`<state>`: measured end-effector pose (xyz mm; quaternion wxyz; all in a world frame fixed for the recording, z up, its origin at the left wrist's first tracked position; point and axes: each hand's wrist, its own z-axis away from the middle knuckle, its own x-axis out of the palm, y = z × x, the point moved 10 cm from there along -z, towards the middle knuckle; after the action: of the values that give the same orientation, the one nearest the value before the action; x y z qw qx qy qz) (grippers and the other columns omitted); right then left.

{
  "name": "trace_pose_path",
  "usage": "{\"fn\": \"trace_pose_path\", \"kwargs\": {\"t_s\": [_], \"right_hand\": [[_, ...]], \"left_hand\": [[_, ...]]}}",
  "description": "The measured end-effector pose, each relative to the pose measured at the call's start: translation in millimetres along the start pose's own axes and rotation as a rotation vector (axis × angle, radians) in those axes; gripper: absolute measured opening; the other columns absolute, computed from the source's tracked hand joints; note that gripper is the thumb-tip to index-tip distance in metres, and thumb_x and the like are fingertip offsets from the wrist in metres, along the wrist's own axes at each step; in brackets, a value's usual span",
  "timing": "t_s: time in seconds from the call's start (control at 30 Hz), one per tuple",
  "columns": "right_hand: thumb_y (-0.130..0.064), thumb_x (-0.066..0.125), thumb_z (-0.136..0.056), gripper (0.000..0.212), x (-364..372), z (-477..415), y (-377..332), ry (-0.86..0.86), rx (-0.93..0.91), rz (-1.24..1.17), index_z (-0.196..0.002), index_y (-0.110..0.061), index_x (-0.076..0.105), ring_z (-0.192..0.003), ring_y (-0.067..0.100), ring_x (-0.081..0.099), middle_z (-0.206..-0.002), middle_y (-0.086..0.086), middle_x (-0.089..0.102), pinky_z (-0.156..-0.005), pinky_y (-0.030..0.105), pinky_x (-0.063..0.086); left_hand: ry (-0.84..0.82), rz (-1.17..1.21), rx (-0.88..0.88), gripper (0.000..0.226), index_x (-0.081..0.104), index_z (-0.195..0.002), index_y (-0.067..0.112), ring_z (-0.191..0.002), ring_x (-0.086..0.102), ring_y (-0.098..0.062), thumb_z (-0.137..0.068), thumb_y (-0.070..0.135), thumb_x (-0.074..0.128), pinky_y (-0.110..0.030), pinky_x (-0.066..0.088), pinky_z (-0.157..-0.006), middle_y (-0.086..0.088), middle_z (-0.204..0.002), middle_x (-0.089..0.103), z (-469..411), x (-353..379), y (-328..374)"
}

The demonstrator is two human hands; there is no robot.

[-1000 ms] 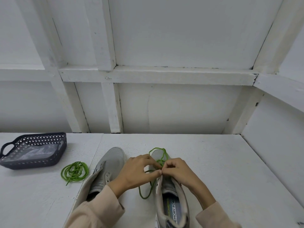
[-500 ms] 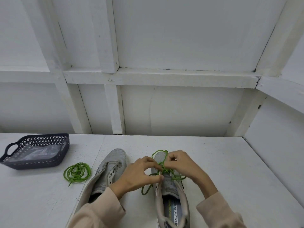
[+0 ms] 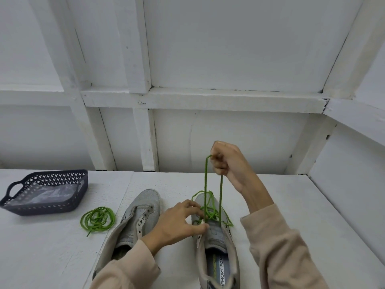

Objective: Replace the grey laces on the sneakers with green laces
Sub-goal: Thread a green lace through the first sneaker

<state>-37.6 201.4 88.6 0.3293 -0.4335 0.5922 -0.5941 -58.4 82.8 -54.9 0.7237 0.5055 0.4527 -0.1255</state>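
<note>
Green lace (image 3: 205,184), threaded into the half-laced sneaker (image 3: 216,238) on the table (image 3: 291,205), is gripped and held taut above it by the right hand (image 3: 231,163) while the sneaker's flap is seemingly pinched by the left hand (image 3: 179,220), so an uneven pull could strip an end from its eyelet.

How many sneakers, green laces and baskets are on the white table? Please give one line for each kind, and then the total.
Sneakers: 2 (left sneaker, right sneaker)
Green laces: 2 (coiled lace beside the left sneaker; threaded lace pulled up by the right hand)
Baskets: 1 (dark basket)
Total: 5
</note>
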Motion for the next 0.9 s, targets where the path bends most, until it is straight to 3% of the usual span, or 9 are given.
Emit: {"fn": "trace_pose_path", "kwargs": {"t_s": [0.13, 0.23, 0.4, 0.47, 0.57, 0.63, 0.73, 0.8, 0.9], "right_hand": [[0.0, 0.043, -0.084, 0.033, 11.1, 2.5, 11.6, -0.048, 0.051, 0.005, -0.057, -0.016, 0.032, -0.051, 0.014, 0.015, -0.055, -0.005, 0.03, -0.046, 0.025, 0.012], [-0.001, 0.044, -0.084, 0.031, 16.7, 1.1, 15.0, -0.084, 0.066, 0.001, -0.061, -0.015, 0.03, -0.052, 0.014, 0.015, -0.054, -0.006, 0.032, -0.046, 0.026, 0.012], [-0.008, 0.051, -0.09, 0.019, 11.9, -3.6, 21.6, -0.069, 0.07, 0.01, -0.071, -0.007, 0.051, -0.052, 0.015, 0.037, -0.063, 0.0, 0.048, -0.049, 0.025, 0.03], [-0.027, 0.054, -0.096, 0.022, -5.1, -5.6, 30.8, -0.018, 0.087, 0.12, -0.099, -0.007, 0.061, -0.075, 0.016, 0.062, -0.086, 0.001, 0.064, -0.072, 0.031, 0.049], [-0.058, 0.048, -0.092, 0.049, -37.7, 4.2, 55.4, 0.036, 0.232, 0.411, -0.117, -0.018, 0.059, -0.103, 0.013, 0.063, -0.113, 0.001, 0.066, -0.099, 0.041, 0.046], [-0.068, 0.04, -0.089, 0.06, -42.9, 17.9, 70.4, -0.079, 0.318, 0.579, -0.098, -0.015, 0.068, -0.098, 0.012, 0.065, -0.1, -0.001, 0.071, -0.102, 0.043, 0.043], [-0.065, 0.043, -0.09, 0.061, -24.3, 36.2, 80.4, -0.287, 0.318, 0.51, -0.072, -0.01, 0.058, -0.077, 0.017, 0.066, -0.073, 0.001, 0.069, -0.104, 0.046, 0.042], [-0.06, 0.048, -0.09, 0.058, -22.1, 37.4, 72.4, -0.26, 0.234, 0.416, -0.071, -0.007, 0.057, -0.066, 0.018, 0.061, -0.069, 0.005, 0.066, -0.105, 0.048, 0.042], [-0.049, 0.054, -0.091, 0.057, -19.0, 39.1, 58.7, -0.222, 0.134, 0.34, -0.097, 0.007, 0.067, -0.062, 0.01, 0.062, -0.065, 0.005, 0.064, -0.094, 0.039, 0.05]], "left_hand": [[0.067, 0.353, 0.112, 0.057, 0.061, -0.118, 0.029, -0.123, 0.047, 0.004, -0.072, 0.063, 0.062, -0.022, 0.037, -0.106, 0.02, -0.129, 0.055, -2.2, -2.8, 17.2], [0.099, 0.691, 0.151, 0.041, 0.061, -0.123, 0.024, -0.119, 0.056, -0.002, -0.089, 0.047, 0.059, -0.022, 0.044, -0.101, 0.011, -0.12, 0.066, -4.0, -5.2, 39.4], [0.183, 0.921, 0.16, 0.036, 0.064, -0.098, 0.008, -0.081, 0.066, -0.021, -0.1, 0.036, 0.041, -0.033, 0.05, -0.086, -0.004, -0.077, 0.064, -12.3, -19.3, 61.8], [0.175, 0.972, 0.152, 0.035, 0.062, -0.093, 0.008, -0.074, 0.062, -0.019, -0.098, 0.035, 0.041, -0.029, 0.049, -0.079, -0.001, -0.072, 0.058, -14.9, -19.0, 63.1], [0.154, 1.032, 0.141, 0.033, 0.06, -0.093, 0.009, -0.073, 0.06, -0.018, -0.099, 0.034, 0.041, -0.028, 0.048, -0.078, 0.002, -0.071, 0.055, -17.4, -14.5, 61.4], [0.162, 1.048, 0.137, 0.032, 0.06, -0.093, 0.008, -0.072, 0.06, -0.019, -0.101, 0.032, 0.04, -0.028, 0.049, -0.078, 0.002, -0.07, 0.055, -18.7, -13.1, 59.5], [0.176, 1.047, 0.138, 0.033, 0.06, -0.092, 0.008, -0.07, 0.061, -0.018, -0.099, 0.033, 0.04, -0.029, 0.05, -0.078, 0.002, -0.068, 0.056, -20.8, -12.6, 59.9], [0.184, 1.067, 0.138, 0.032, 0.059, -0.09, 0.008, -0.069, 0.06, -0.018, -0.098, 0.033, 0.041, -0.029, 0.05, -0.077, 0.002, -0.067, 0.055, -21.4, -11.8, 61.2], [0.209, 1.095, 0.133, 0.029, 0.059, -0.089, 0.011, -0.069, 0.059, -0.019, -0.099, 0.032, 0.041, -0.027, 0.05, -0.074, 0.002, -0.067, 0.054, -21.6, -11.7, 60.8]]}}
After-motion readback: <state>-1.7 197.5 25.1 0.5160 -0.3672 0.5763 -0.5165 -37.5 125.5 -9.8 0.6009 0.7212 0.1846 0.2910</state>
